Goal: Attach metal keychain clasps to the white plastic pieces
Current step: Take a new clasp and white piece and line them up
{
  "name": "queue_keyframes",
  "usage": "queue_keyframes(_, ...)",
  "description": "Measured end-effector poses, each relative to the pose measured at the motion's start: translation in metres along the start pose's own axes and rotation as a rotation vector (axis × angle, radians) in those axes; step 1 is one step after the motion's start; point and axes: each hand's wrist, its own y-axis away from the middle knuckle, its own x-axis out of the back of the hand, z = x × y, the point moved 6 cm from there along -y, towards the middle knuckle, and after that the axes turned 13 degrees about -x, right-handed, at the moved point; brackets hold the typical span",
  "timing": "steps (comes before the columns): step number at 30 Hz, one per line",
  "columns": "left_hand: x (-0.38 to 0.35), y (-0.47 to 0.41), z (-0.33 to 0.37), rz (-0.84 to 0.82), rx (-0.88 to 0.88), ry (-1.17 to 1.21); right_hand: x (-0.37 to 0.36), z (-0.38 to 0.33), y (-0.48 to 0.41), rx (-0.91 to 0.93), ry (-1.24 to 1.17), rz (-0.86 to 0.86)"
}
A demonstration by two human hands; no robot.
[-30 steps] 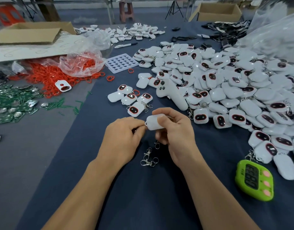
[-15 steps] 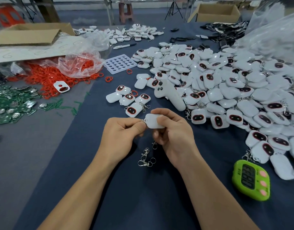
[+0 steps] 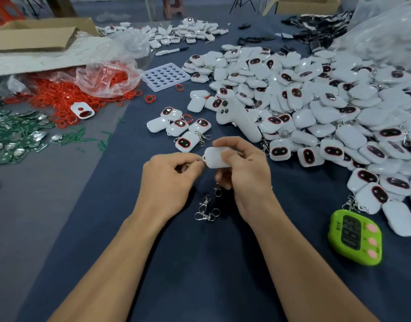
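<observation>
My right hand (image 3: 244,173) grips a white plastic piece (image 3: 215,157) above the blue cloth, back side up. My left hand (image 3: 169,180) pinches a small metal clasp ring (image 3: 198,160) right at the piece's left corner loop. Another clasp (image 3: 218,190) hangs below my right hand's fingers. Two or three loose metal clasps (image 3: 205,210) lie on the cloth just beneath the hands. A small group of white pieces with clasps (image 3: 183,132) lies just beyond the hands. A big heap of white pieces (image 3: 316,108) covers the right side.
A green digital timer (image 3: 354,237) lies at the right. Red rubber rings (image 3: 67,94) spill from a plastic bag at the left, beside green circuit boards (image 3: 12,135). A white perforated tray (image 3: 165,76), a marker pen (image 3: 172,51) and cardboard boxes (image 3: 37,33) sit farther back.
Both hands have stayed at the same spot, with the left fingers shifting slightly at the piece's corner loop. The camera has tilted a little.
</observation>
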Motion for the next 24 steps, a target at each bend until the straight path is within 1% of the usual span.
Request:
queue_keyframes(2,-0.004,0.0,-0.002,-0.033,0.071,0.177,0.0,0.0,-0.001,-0.047,-0.065,-0.028)
queue_keyframes(3,-0.004,0.0,-0.002,-0.035,0.092,0.218,-0.001,0.0,-0.001,-0.059,-0.072,-0.037)
queue_keyframes(5,-0.002,0.001,-0.001,0.004,0.093,0.195,-0.002,0.0,0.001,-0.058,-0.06,-0.042)
queue_keyframes(8,0.003,0.001,0.002,0.056,0.011,-0.051,-0.003,0.0,0.003,-0.025,-0.018,-0.037)
queue_keyframes(11,0.001,0.001,0.012,0.002,-0.13,-0.383,-0.005,0.0,0.004,0.006,0.051,-0.034)
queue_keyframes(12,-0.001,0.001,0.015,-0.011,-0.165,-0.449,-0.005,0.0,0.004,0.011,0.065,-0.033)
queue_keyframes(14,-0.003,0.001,0.016,-0.019,-0.191,-0.487,-0.004,0.002,0.002,-0.004,0.053,-0.028)
queue_keyframes(16,-0.005,-0.001,0.013,-0.013,-0.177,-0.484,-0.001,0.004,0.0,-0.022,0.026,-0.028)
queue_keyframes(18,-0.003,-0.003,0.009,0.028,-0.123,-0.443,0.0,0.004,0.0,-0.022,0.049,-0.041)
queue_keyframes(21,0.006,-0.003,-0.002,0.149,0.046,-0.213,-0.001,0.003,0.0,-0.019,0.149,-0.111)
queue_keyframes(24,0.009,-0.003,-0.016,0.194,0.187,-0.075,-0.001,0.0,0.003,-0.033,0.162,-0.136)
